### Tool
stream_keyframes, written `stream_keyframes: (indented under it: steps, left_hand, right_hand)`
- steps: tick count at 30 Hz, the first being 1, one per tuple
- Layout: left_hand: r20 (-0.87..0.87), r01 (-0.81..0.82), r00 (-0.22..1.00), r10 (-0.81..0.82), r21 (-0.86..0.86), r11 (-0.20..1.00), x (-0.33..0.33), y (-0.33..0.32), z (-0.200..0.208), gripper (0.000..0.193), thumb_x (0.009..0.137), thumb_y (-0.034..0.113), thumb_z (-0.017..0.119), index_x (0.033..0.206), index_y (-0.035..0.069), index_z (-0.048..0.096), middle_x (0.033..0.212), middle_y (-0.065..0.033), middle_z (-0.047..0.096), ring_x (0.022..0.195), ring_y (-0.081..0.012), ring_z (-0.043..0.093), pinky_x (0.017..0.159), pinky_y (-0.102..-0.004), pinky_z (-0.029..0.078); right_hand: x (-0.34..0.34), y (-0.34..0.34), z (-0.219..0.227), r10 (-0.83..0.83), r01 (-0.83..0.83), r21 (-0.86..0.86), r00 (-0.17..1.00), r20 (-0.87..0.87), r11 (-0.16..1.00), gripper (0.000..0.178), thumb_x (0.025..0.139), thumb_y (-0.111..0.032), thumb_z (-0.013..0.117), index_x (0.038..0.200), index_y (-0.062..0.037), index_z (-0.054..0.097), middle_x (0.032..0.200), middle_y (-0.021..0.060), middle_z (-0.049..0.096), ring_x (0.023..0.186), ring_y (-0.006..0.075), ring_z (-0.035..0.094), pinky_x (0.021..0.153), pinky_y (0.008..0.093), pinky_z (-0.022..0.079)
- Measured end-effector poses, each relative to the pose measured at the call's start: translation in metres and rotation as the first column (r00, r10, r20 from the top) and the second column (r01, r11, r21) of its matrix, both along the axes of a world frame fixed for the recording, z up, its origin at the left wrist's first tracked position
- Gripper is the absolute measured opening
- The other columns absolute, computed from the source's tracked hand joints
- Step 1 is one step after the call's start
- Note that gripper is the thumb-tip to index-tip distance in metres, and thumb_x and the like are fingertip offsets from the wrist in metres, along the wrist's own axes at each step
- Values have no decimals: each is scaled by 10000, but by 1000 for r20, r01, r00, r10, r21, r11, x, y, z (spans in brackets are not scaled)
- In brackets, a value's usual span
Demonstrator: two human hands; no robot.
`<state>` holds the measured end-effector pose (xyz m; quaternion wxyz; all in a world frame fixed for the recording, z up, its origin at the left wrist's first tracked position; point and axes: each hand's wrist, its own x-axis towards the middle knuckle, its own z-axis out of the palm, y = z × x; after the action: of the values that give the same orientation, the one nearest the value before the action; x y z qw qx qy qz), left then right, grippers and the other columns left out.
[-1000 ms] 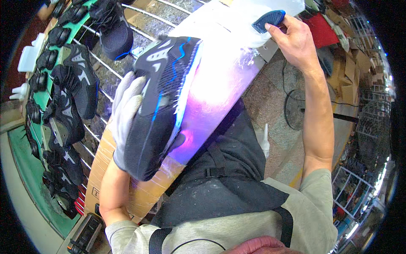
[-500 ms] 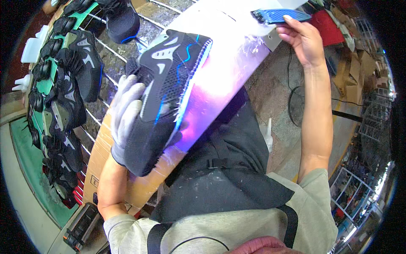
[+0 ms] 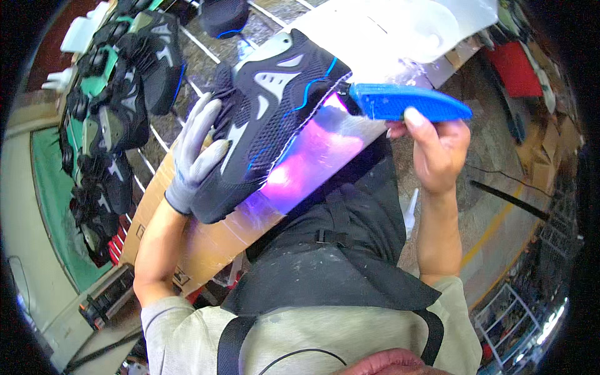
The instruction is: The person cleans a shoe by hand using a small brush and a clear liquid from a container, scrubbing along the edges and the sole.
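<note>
My left hand [image 3: 195, 153], in a pale grey glove, grips a black and grey sneaker upper [image 3: 262, 119] by its laced side, fingers bent against it. Grey side panels and a blue line mark the upper, and a pale stitched edge runs along its lower rim. In my bare right hand [image 3: 437, 147] is a blue-handled brush [image 3: 409, 102], pinched between thumb and fingers. The brush's dark tip lies at the stitched edge near the upper's far end; whether it touches is hard to tell. Pink-violet light glows on the sheet under the upper.
Several similar shoes [image 3: 128, 103] stand on a green rack to the left. A white sheet [image 3: 400, 31] covers the far part of the cardboard-topped work surface [image 3: 206, 247]. Metal rods [image 3: 200, 45] run behind it. A red item [image 3: 515, 69] sits at far right.
My right hand has brought the brush down and left to the upper's edge. The upper has shifted up and right with my left hand, whose fingers have spread a little.
</note>
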<state>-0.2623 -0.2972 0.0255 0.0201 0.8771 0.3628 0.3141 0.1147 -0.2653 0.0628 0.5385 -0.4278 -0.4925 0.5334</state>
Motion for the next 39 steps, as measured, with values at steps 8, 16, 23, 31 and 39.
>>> stream_keyframes:
  steps: [8, 16, 23, 31, 39]
  left_hand:
    - [36, 50, 998, -48, -47, 998, -4, -1, 2, 465, 885, 131, 694, 1296, 209, 492, 1403, -319, 506, 1256, -564, 532, 1011, -626, 474]
    - [-8, -36, 999, 35, -128, 991, -16, -7, -9, 480, 859, 190, 693, 1298, 38, 576, 1388, -324, 527, 1273, -549, 530, 1051, -615, 447]
    - [42, -128, 987, 153, -365, 922, -34, -24, -18, 727, 886, 418, 660, 1414, -62, 521, 1469, -355, 457, 1385, -473, 452, 1159, -520, 338]
    - [41, -148, 984, 173, -360, 921, -36, -25, -20, 735, 893, 440, 647, 1413, -64, 524, 1469, -356, 458, 1384, -465, 457, 1155, -517, 342]
    - [81, -166, 972, 223, -437, 884, -32, -24, -15, 730, 855, 393, 683, 1416, -48, 530, 1469, -309, 486, 1413, -447, 431, 1175, -500, 322]
  right_hand:
    - [-18, -7, -13, -38, 45, 82, 996, -84, 996, 138, 934, -36, 705, 1034, 58, 697, 896, 121, 741, 778, 173, 707, 722, 301, 580]
    - [-8, 10, 0, -17, 0, 106, 987, 158, 994, 184, 902, -55, 710, 1016, 84, 676, 894, 143, 713, 780, 210, 701, 735, 325, 591]
    - [3, 51, -4, 112, -125, 105, 987, 118, 987, 129, 919, -62, 731, 998, 40, 715, 861, 87, 733, 766, 146, 691, 693, 263, 541]
    - [-8, 18, 9, -40, -216, 465, 875, 482, 859, 217, 837, 0, 771, 1024, 81, 696, 991, 160, 722, 885, 242, 695, 832, 334, 538]
    - [-20, 2, -3, -32, -184, 524, 926, 376, 831, 196, 818, 13, 767, 994, 70, 701, 956, 182, 728, 876, 282, 707, 824, 364, 551]
